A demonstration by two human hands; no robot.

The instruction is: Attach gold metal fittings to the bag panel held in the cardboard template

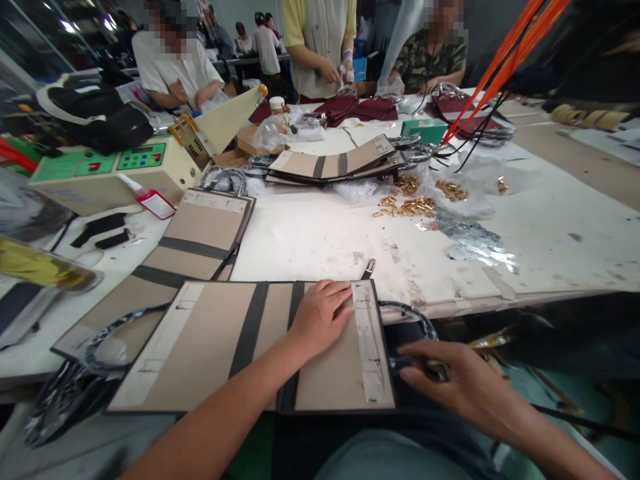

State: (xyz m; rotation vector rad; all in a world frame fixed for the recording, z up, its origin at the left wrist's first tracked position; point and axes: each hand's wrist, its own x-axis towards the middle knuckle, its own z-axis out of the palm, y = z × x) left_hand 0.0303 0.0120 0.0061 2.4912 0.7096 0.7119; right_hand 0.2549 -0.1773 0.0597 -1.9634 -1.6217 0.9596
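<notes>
A: Where's the bag panel (215, 347)?
B: Flat, tan side up, at the near edge of the counter (300, 243), its lower part jutting out over the lap. Two dark bands cross it, and a pale strip runs along each end.
A: And the left hand (324, 317)?
B: Resting on the panel towards its right end, palm down. That grip is loosely spread and clasps nothing.
A: What about the right hand (455, 370)?
B: Just past the panel's right edge, its grip curled about a small dark object (438, 370) with a shiny end. I can't tell what that is. A plastic-wrapped handle (413, 310) arches out just beyond it.
A: Anything around them?
B: More tan panels (200, 223) lie at the left, partly covered by this one. A further stack (360, 160) lies farther back, near gold-coloured fittings (407, 207) and flat silvery pieces (480, 243). A red bottle (157, 203) leans by the machine (115, 173).
</notes>
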